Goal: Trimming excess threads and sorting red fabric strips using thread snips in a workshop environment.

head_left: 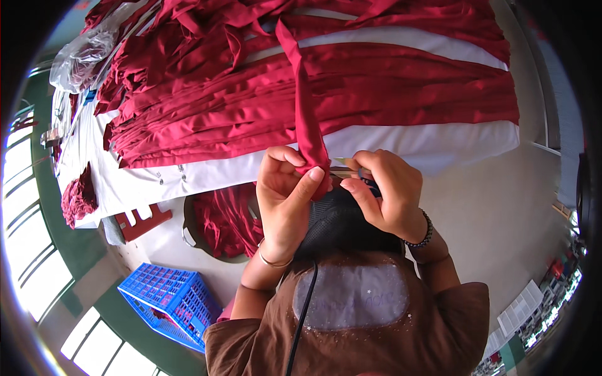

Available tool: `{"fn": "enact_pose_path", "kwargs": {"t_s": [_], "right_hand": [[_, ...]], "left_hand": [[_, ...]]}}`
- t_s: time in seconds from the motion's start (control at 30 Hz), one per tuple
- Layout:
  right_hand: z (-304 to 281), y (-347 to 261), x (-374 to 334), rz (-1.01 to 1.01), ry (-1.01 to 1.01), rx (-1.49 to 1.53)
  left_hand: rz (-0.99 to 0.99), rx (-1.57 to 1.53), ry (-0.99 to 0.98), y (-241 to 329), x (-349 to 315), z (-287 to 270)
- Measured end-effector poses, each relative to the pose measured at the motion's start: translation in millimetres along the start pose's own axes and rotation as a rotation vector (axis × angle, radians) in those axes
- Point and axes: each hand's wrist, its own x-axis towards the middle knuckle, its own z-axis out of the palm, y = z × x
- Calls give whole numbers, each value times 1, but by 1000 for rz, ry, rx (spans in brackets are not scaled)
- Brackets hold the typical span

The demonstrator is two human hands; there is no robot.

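My left hand (281, 197) pinches the lower end of a red fabric strip (306, 113) between thumb and fingers. The strip runs up from that hand across the table to the heap of red cloth. In my right hand (395, 194) is a small pair of scissors (342, 171), its thin blades pointing left at the pinched edge of the strip. A dark blue handle shows in part between the fingers; the rest is hidden by them. Both hands are close together in front of my chest, just off the table's near edge.
Long red cloth pieces (389, 81) lie in layers over a white-covered table (370, 141). Clear plastic wrap (84, 62) sits at the far left. Below the near edge stand a tub (188, 216) of red cloth and a blue plastic crate (166, 291).
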Motion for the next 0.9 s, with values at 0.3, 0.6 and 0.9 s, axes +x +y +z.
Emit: {"fn": "enact_pose_path", "kwargs": {"t_s": [0.3, 0.6, 0.9], "right_hand": [[-2, 3, 4, -144, 23, -38], [-2, 0, 5, -190, 27, -95], [-2, 0, 4, -210, 48, -121]], "left_hand": [[-28, -20, 36, 3, -11, 7], [-37, -57, 24, 6, -12, 5], [-19, -30, 31, 5, -11, 5]]}}
